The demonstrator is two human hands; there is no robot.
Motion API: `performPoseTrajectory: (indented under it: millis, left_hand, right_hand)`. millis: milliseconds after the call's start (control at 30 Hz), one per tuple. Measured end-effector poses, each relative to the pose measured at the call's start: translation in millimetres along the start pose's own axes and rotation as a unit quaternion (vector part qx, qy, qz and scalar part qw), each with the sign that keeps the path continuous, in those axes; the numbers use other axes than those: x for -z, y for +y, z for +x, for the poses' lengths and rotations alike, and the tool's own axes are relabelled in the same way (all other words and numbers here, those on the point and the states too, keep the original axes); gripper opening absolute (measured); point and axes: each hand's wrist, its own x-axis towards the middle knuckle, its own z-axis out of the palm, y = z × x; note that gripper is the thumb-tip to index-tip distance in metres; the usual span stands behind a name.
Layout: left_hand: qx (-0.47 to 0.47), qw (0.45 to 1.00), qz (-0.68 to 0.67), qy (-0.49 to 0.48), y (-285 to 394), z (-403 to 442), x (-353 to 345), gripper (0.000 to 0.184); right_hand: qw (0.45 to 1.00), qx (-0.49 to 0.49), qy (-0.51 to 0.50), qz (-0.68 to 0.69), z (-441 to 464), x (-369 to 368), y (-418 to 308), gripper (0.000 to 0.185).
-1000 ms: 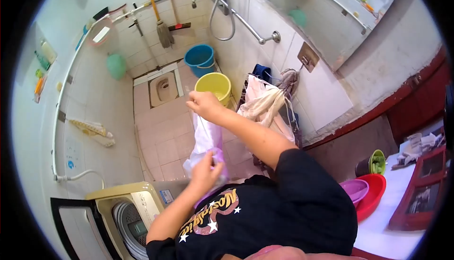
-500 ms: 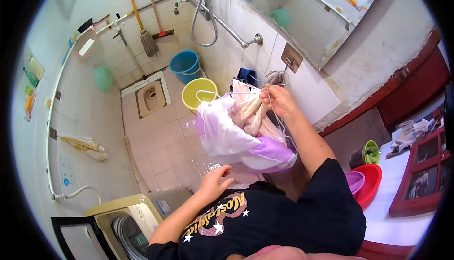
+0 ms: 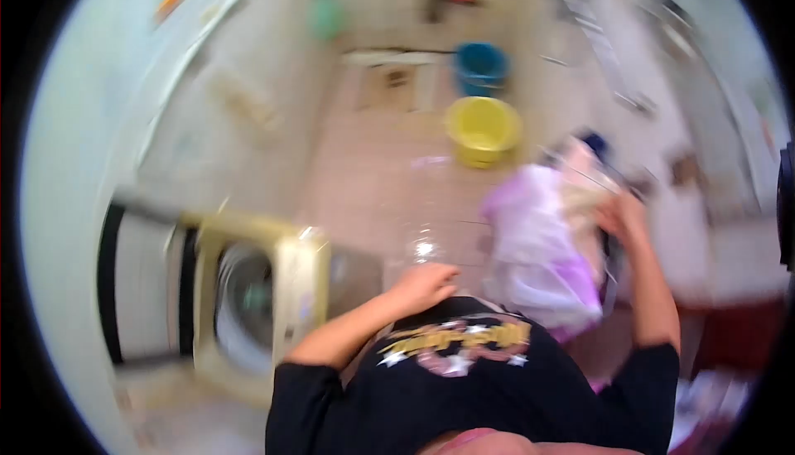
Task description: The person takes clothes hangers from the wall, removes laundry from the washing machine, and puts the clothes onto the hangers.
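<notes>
My right hand (image 3: 621, 213) is closed around thin wire clothes hangers (image 3: 580, 167) at the right. From them hang a white and purple garment (image 3: 538, 240) and a pale pink and beige cloth (image 3: 581, 194). Motion blur hides how many hangers there are. My left hand (image 3: 426, 286) is in front of my black shirt, fingers loosely bent and thumb apart, with nothing in it. Left of that hand stands a top-loading washing machine (image 3: 302, 289) with its lid up, and something greenish shows inside the drum.
On the tiled floor ahead stand a yellow bucket (image 3: 483, 128) and a blue bucket (image 3: 480, 70). A squat toilet (image 3: 393, 82) is set in the floor at the back. Beside the right wall runs a metal rail (image 3: 609, 62). A dark blue item (image 3: 594, 144) hangs near the garments.
My view has swung left, bringing the washing machine further into sight and blurring the picture. My right hand still grips the hangers with the garments; my left hand stays before my shirt.
</notes>
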Motion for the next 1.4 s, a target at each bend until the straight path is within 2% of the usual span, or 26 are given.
performPoseTrajectory:
  millis: [67, 100, 133, 167, 200, 233, 300, 367, 467, 500, 533, 600, 667, 700, 800, 933, 1033, 1067, 1100, 1133, 1200, 1233, 1267, 1333, 1367, 1400]
  left_hand:
    - [0.013, 0.996, 0.043, 0.074, -24.0, -28.3, 13.3, 0.029]
    - [0.023, 0.992, 0.064, 0.108, -36.8, -47.8, 20.5, 0.029]
    - [0.075, 0.985, 0.056, 0.147, -43.7, -78.5, 28.2, 0.029]
    - [0.099, 0.977, 0.067, 0.179, -47.7, -99.9, 39.5, 0.026]
    - [0.111, 0.97, 0.077, 0.201, -53.3, -121.0, 50.8, 0.024]
    - [0.162, 0.952, 0.096, 0.241, -63.5, -147.0, 64.1, 0.022]
    - [0.281, 0.89, 0.1, 0.344, -79.3, -202.1, 104.7, 0.018]
    - [0.382, 0.798, 0.014, 0.466, -120.8, -260.8, 142.1, 0.019]
    - [0.521, 0.754, 0.062, 0.395, -228.9, -336.5, 146.6, 0.019]
    - [0.57, 0.748, 0.057, 0.335, -268.5, -353.4, 133.5, 0.021]
    - [0.572, 0.748, 0.045, 0.333, -304.1, -361.8, 111.6, 0.021]
    - [0.63, 0.749, 0.007, 0.206, -367.3, -372.1, 67.7, 0.026]
    - [0.642, 0.751, -0.002, 0.153, -444.5, -380.1, -9.0, 0.037]
    - [0.652, 0.751, 0.003, 0.106, -472.1, -377.0, -31.0, 0.05]
    - [0.651, 0.758, 0.042, 0.018, -486.6, -341.1, -25.3, 0.055]
    - [0.644, 0.764, 0.045, 0.028, -551.8, -320.3, -55.3, 0.045]
    - [0.699, 0.714, -0.042, -0.009, -564.4, -315.7, -53.2, 0.047]
    - [0.72, 0.687, -0.097, -0.02, -565.4, -324.5, -65.4, 0.048]
    - [0.789, 0.564, -0.205, 0.129, -585.1, -333.0, -109.6, 0.043]
    - [0.792, 0.56, -0.21, 0.123, -583.4, -343.6, -127.5, 0.043]
    - [0.787, 0.615, -0.026, -0.047, -568.8, -358.1, -147.8, 0.038]
    - [0.717, 0.672, -0.091, -0.164, -522.8, -355.0, -76.7, 0.033]
    - [0.718, 0.671, -0.091, -0.162, -521.7, -360.3, -76.6, 0.033]
    - [0.682, 0.728, -0.062, -0.042, -510.3, -378.6, -82.9, 0.033]
    - [0.692, 0.703, -0.113, -0.12, -484.1, -368.9, -35.6, 0.029]
    - [0.695, 0.701, -0.111, -0.114, -465.2, -361.7, -9.4, 0.029]
  right_hand:
    - [0.998, 0.022, -0.005, -0.061, 11.8, 12.5, -0.4, 0.033]
    - [0.94, 0.144, -0.031, -0.307, 7.9, 18.7, -7.8, 0.035]
    - [0.809, 0.27, 0.007, -0.522, 5.5, 24.1, -15.8, 0.039]
    - [0.772, 0.304, 0.035, -0.558, 24.0, 37.9, -9.7, 0.041]
    - [0.706, 0.252, 0.042, -0.66, 8.5, 29.3, -25.4, 0.039]
    - [0.66, 0.341, 0.045, -0.668, 22.7, 45.2, -18.8, 0.033]
    - [0.621, 0.244, -0.007, -0.745, 22.3, 47.4, -39.9, 0.043]
    - [0.593, 0.215, -0.01, -0.776, 35.1, 62.1, -52.3, 0.042]
    - [0.506, 0.147, 0.018, -0.85, -43.8, -36.9, -90.9, 0.041]
    - [0.523, 0.113, 0.047, -0.844, -65.6, -80.9, -95.2, 0.038]
    - [0.646, 0.124, 0.036, -0.752, -27.2, -53.1, -75.0, 0.038]
    - [0.613, 0.168, -0.046, -0.771, 16.6, -38.0, -43.5, 0.032]
    - [0.663, 0.059, -0.097, -0.74, -56.3, -165.1, -16.8, 0.026]
    - [0.676, 0.031, -0.122, -0.726, -50.8, -168.4, 7.4, 0.023]
    - [0.699, -0.095, -0.171, -0.688, -87.3, -243.9, 60.4, 0.022]
    - [0.686, -0.194, -0.223, -0.665, -105.0, -283.3, 114.4, 0.022]
    - [0.662, -0.212, -0.247, -0.675, -108.2, -296.5, 134.7, 0.019]
    - [0.692, -0.198, -0.247, -0.649, -109.4, -294.8, 139.8, 0.018]
    - [0.72, -0.182, -0.247, -0.623, -110.9, -292.5, 143.4, 0.018]
    - [0.714, -0.187, -0.248, -0.627, -109.5, -291.8, 148.0, 0.018]
    - [0.729, -0.199, -0.247, -0.607, -114.3, -288.7, 151.8, 0.016]
    - [0.724, -0.213, -0.249, -0.607, -120.1, -298.7, 150.8, 0.017]
    - [0.724, -0.211, -0.251, -0.607, -118.9, -303.3, 153.0, 0.017]
    - [0.723, -0.211, -0.276, -0.598, -119.6, -295.9, 161.4, 0.018]
    - [0.719, -0.196, -0.291, -0.6, -116.2, -290.9, 166.8, 0.018]
    - [0.72, -0.19, -0.295, -0.598, -114.3, -289.2, 168.9, 0.018]
